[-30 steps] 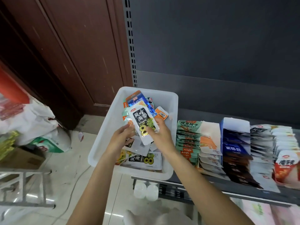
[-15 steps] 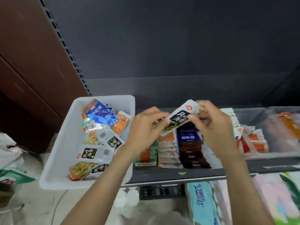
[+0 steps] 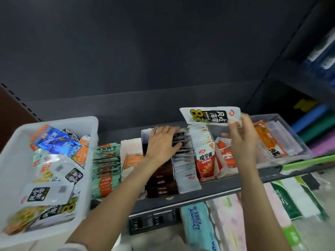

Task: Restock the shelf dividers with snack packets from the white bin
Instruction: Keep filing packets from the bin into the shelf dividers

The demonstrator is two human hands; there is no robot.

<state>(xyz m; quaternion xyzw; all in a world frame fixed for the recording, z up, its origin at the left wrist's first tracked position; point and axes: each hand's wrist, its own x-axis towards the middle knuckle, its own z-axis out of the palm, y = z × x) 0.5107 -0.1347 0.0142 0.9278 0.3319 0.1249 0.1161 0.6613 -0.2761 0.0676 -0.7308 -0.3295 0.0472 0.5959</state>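
bin (image 3: pixel 94 134) left of shelf (image 3: pixel 208 193) – packets (image 3: pixel 54 171) in bin

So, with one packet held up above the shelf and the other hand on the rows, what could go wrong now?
1. The right hand pinches the white packet only at one end, so it may slip and fall into the wrong row.
2. The left hand presses on the dark packets; a push might tip that row over.

We are in a shop: a dark metal shelf (image 3: pixel 208 193) holds rows of snack packets (image 3: pixel 106 165) sorted in dividers (image 3: pixel 130 144), a white bin (image 3: pixel 16 147) of loose stock sits beside them, and tissue packs (image 3: pixel 196 227) fill the tier below.
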